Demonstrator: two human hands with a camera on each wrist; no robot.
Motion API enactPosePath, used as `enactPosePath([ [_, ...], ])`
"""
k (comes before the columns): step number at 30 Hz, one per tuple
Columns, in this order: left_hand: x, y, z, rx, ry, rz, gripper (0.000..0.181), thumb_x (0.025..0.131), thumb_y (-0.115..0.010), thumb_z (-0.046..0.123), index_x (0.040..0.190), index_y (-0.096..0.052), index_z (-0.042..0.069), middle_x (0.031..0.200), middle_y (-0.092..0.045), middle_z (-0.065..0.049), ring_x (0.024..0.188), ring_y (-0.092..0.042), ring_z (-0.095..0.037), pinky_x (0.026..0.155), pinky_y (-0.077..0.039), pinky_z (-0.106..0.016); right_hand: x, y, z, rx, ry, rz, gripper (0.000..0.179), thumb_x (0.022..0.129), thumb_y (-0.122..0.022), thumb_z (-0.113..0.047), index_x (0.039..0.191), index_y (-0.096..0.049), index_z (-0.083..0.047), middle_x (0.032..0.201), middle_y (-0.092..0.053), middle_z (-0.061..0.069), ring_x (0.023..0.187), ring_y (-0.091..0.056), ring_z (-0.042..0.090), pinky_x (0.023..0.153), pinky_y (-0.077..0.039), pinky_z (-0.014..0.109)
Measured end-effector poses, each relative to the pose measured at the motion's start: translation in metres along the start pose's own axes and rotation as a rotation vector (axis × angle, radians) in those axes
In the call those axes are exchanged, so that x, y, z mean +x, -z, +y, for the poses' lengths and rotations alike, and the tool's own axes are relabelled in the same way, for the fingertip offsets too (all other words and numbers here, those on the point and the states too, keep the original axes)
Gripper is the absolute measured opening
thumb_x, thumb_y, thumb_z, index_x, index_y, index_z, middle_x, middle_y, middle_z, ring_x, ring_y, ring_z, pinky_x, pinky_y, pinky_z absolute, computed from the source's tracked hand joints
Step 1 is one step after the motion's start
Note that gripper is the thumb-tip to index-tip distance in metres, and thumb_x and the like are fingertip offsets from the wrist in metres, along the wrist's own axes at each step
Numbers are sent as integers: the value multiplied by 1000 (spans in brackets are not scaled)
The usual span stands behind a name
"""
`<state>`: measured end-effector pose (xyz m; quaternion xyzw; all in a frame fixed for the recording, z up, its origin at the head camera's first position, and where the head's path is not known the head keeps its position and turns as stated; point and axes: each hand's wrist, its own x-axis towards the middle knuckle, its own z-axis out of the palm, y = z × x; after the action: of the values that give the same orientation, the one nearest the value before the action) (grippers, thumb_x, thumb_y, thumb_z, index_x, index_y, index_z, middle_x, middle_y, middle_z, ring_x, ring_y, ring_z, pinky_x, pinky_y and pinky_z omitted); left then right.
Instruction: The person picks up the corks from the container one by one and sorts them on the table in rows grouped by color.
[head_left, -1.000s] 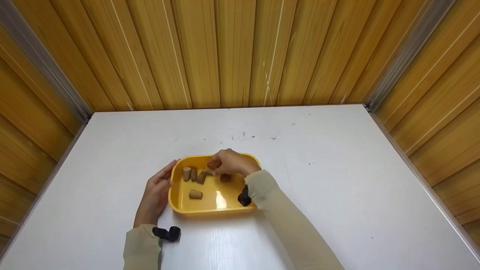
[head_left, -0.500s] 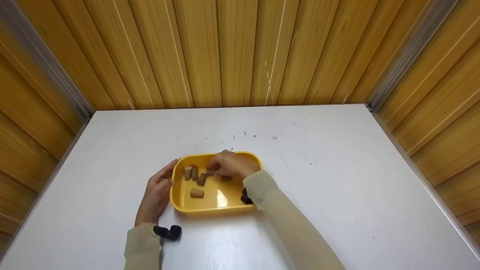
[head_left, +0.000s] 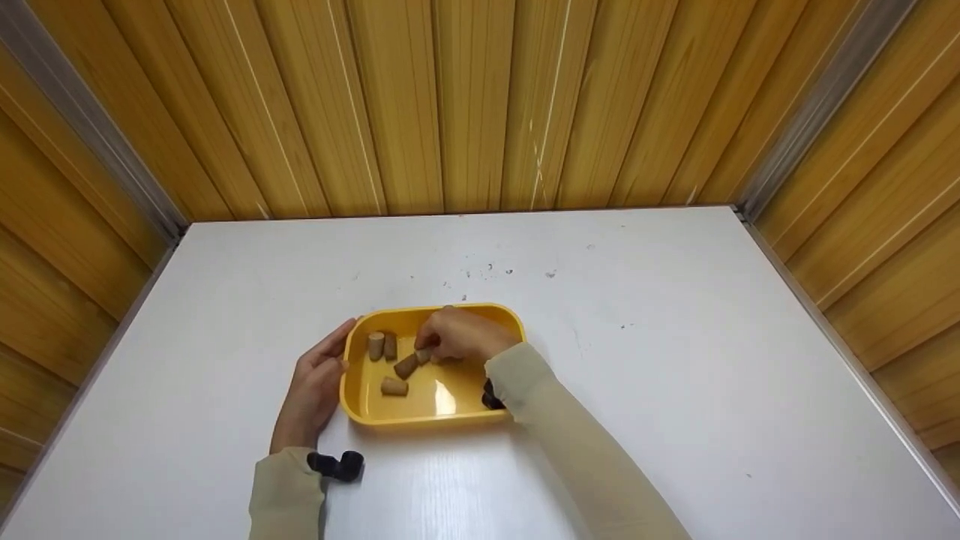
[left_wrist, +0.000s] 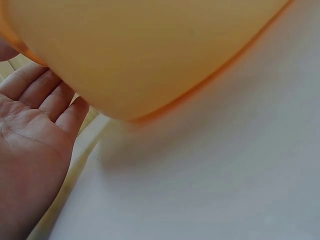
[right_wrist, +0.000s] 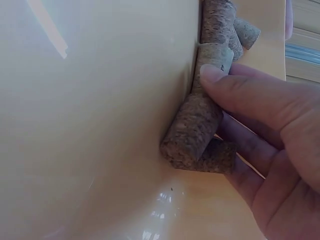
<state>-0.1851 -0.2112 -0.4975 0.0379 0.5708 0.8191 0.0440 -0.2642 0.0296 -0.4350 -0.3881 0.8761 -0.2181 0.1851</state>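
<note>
A yellow plastic tray [head_left: 431, 422] holds several tapered cork stoppers, some pale and some dark. My right hand [head_left: 461, 334] reaches into it and pinches a pale cork [right_wrist: 212, 55] between thumb and fingers, low over the tray floor. End to end with that cork lies a dark cork [head_left: 406, 366]. Two more dark ones, a thick cork [right_wrist: 192, 130] and a cork beneath it [right_wrist: 217, 157], sit under the right palm, hidden in the head view. My left hand [head_left: 311, 382] rests against the tray's left wall, fingers straight along the outside and thumb at the rim.
Inside the tray, a pale cork [head_left: 376, 346] and a dark cork [head_left: 390, 346] stand side by side at the back left; another pale cork [head_left: 394, 386] lies nearer the front. The white table [head_left: 675, 337] meets a wood-patterned wall [head_left: 472, 112] behind.
My right hand has shifted slightly toward the front of the tray with the pale cork, which now meets the dark cork's end. The dark cork has turned and tilted over. The left hand stays put.
</note>
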Motion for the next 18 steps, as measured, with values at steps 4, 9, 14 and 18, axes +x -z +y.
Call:
enactPosePath([
  [4, -1, 0, 0, -5, -4, -1, 65, 85, -31, -10, 149, -32, 2, 156, -32, -9, 135, -42, -4, 110, -36, -23, 0, 0, 0, -1, 15, -7, 13, 86, -69, -16, 97, -76, -12, 92, -72, -1, 71, -55, 7, 63, -48, 15],
  [9, -1, 1, -1, -13, -5, 4, 65, 84, -31, -11, 148, -32, 1, 156, -31, -10, 134, -43, -3, 110, -36, -22, 2, 0, 2, -26, 53, -12, 15, 87, -69, -16, 99, -75, -10, 94, -73, 1, 74, -57, 7, 67, -49, 16],
  [14, 0, 0, -2, -26, -16, 8, 65, 84, -31, -11, 148, -33, 0, 156, -31, -11, 134, -43, -4, 110, -36, -23, 2, 0, 4, -25, 66, -11, 17, 87, -68, -15, 103, -75, -11, 97, -73, 1, 77, -59, 8, 69, -51, 16],
  [18, 1, 0, -2, -32, -23, 6, 65, 83, -31, -12, 147, -34, 0, 155, -32, -12, 134, -44, -6, 110, -36, -23, 1, 1, 5, 0, 58, -12, 21, 88, -67, -16, 108, -73, -11, 100, -73, 1, 79, -60, 7, 71, -52, 16],
])
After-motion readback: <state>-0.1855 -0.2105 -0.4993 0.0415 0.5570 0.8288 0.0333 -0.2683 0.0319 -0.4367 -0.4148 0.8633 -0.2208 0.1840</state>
